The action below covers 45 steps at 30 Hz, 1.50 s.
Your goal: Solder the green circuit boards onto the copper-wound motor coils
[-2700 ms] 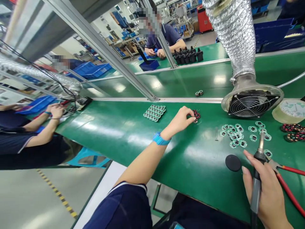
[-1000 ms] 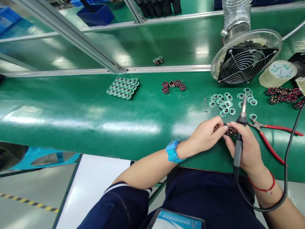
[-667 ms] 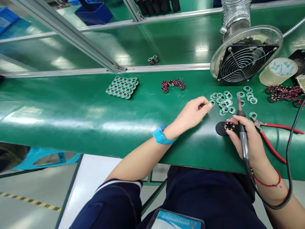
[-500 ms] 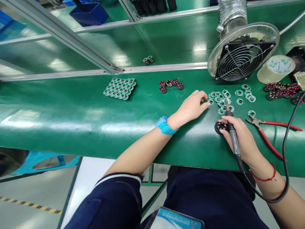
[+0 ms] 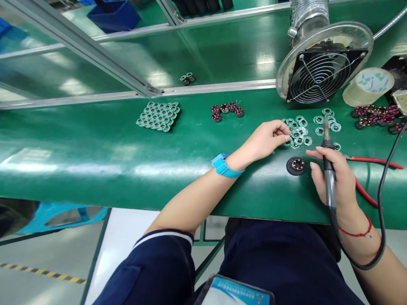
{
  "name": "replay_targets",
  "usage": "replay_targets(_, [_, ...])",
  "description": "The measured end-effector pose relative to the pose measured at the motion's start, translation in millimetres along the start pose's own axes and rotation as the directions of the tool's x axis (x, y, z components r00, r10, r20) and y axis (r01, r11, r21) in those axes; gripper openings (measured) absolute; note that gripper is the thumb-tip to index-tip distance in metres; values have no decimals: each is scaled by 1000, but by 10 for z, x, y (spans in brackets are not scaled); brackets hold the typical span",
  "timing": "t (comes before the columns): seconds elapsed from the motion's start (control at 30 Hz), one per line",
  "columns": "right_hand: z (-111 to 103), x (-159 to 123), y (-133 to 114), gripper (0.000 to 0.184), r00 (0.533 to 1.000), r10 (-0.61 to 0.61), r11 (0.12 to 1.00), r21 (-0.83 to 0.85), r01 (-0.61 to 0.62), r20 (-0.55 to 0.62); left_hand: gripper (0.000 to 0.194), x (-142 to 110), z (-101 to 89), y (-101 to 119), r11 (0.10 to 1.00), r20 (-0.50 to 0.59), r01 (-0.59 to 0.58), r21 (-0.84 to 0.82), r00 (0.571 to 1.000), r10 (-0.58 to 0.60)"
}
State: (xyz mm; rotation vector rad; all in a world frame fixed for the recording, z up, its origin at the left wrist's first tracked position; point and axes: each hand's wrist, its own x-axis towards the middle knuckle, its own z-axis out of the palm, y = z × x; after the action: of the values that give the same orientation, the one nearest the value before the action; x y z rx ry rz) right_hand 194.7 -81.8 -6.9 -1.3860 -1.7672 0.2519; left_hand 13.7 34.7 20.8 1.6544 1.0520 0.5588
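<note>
My right hand point(image 5: 338, 178) holds a soldering iron point(image 5: 330, 182) like a pen, its tip pointing up and away over the boards. To its left a small copper-wound motor stator point(image 5: 298, 164) sits on a round black base point(image 5: 291, 170), touched by neither hand. At the left edge of a loose pile of round green circuit boards point(image 5: 300, 131), my left hand point(image 5: 269, 137) has its thumb and fingers pinched together on a circuit board point(image 5: 287, 143), which they partly cover. Behind my right hand lie red-handled cutters point(image 5: 378, 161), partly hidden.
Boards in neat rows point(image 5: 159, 116) lie at the left, with several wound stators point(image 5: 227, 111) between. More stators point(image 5: 377, 116) lie far right by a tape roll point(image 5: 370, 87). A fan hood point(image 5: 322, 78) overhangs the back. The iron's cord point(image 5: 383, 203) loops past my right wrist.
My right hand has moved right with the soldering iron, away from the stator on its base. My left hand has shifted right into the board pile and closed its fingers.
</note>
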Motion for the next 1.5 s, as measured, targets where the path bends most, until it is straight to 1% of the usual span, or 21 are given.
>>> replay_targets(0.03, [5, 7, -27, 44, 1000, -20, 1000, -13, 20, -14, 7, -52, 10, 54, 993, 52, 12, -115, 999, -6])
replay_targets(0.1, [17, 24, -88, 52, 997, -74, 997, -34, 73, -29, 16, -158, 53, 151, 967, 134, 30, -251, 991, 4])
replay_targets(0.17, [23, 40, -143, 58, 990, -137, 990, -46, 136, -35, 24, -244, 110, 216, 950, 183, 37, -311, 983, 21])
replay_targets(0.23, [20, 47, -174, 57, 981, -187, 981, -63, 184, -43, 28, -299, 158, 245, 939, 209, 39, -342, 977, 36])
replay_targets(0.3, [9, 39, -170, 56, 982, -186, 981, -67, 183, -43, 27, -329, 172, 243, 938, 199, 29, -346, 979, 43])
replay_targets(0.37, [-6, 21, -141, 57, 988, -145, 989, -46, 143, -50, 25, -344, 152, 219, 965, 133, -36, -259, 989, 72])
replay_targets(0.4, [-12, 11, -121, 58, 992, -119, 993, -31, 118, -52, 25, -350, 136, 201, 983, 115, -85, -164, 988, 105])
replay_targets(0.43, [-16, 2, -102, 59, 994, -99, 995, -20, 98, -53, 27, -356, 122, 179, 988, 123, -147, -42, 981, 151])
replay_targets(0.47, [-19, -6, -83, 60, 995, -85, 996, -14, 85, -53, 30, -361, 114, 153, 973, 160, -214, 91, 967, 198])
replay_targets(0.5, [-21, -12, -67, 60, 996, -74, 997, -13, 74, -49, 34, -364, 115, 124, 936, 217, -278, 215, 948, 232])
replay_targets(0.57, [-24, -19, -39, 61, 998, -55, 998, -2, 55, -38, 39, -367, 143, 63, 845, 322, -364, 393, 915, 245])
replay_targets(0.63, [-30, -24, -11, 62, 999, -21, 1000, 18, 22, -40, 36, -362, 193, 5, 777, 353, -395, 490, 905, 238])
replay_targets(0.73, [-46, -28, 35, 63, 996, 32, 997, 70, -26, -82, 30, -358, 255, -59, 730, 349, -414, 543, 902, 252])
replay_targets(0.8, [-57, -26, 57, 65, 994, 48, 992, 118, -36, -99, 27, -370, 277, -85, 725, 327, -421, 545, 903, 278])
replay_targets(0.87, [-62, -22, 56, 68, 996, 56, 986, 159, -44, -75, 26, -397, 296, -99, 730, 293, -412, 545, 910, 295])
replay_targets(0.97, [-49, -14, 9, 68, 998, 53, 981, 186, -57, 24, 26, -444, 330, -108, 741, 244, -379, 554, 925, 290])
replay_targets(1.07, [-9, -8, -51, 64, 990, 29, 967, 246, -63, 139, 25, -470, 344, -107, 774, 223, -347, 530, 937, 267])
replay_targets(1.13, [18, -4, -75, 62, 979, 34, 958, 274, -90, 202, 26, -470, 324, -104, 813, 228, -335, 476, 940, 254])
replay_targets(1.23, [37, 5, -84, 60, 963, 73, 950, 275, -146, 261, 34, -456, 262, -108, 867, 227, -339, 366, 936, 270])
replay_targets(1.33, [30, 12, -79, 61, 954, 100, 941, 285, -183, 282, 36, -441, 214, -127, 906, 196, -337, 255, 936, 293])
replay_targets(1.5, [25, -3, -62, 64, 963, 117, 959, 227, -173, 241, 14, -416, 208, -153, 935, 146, -317, 161, 944, 295])
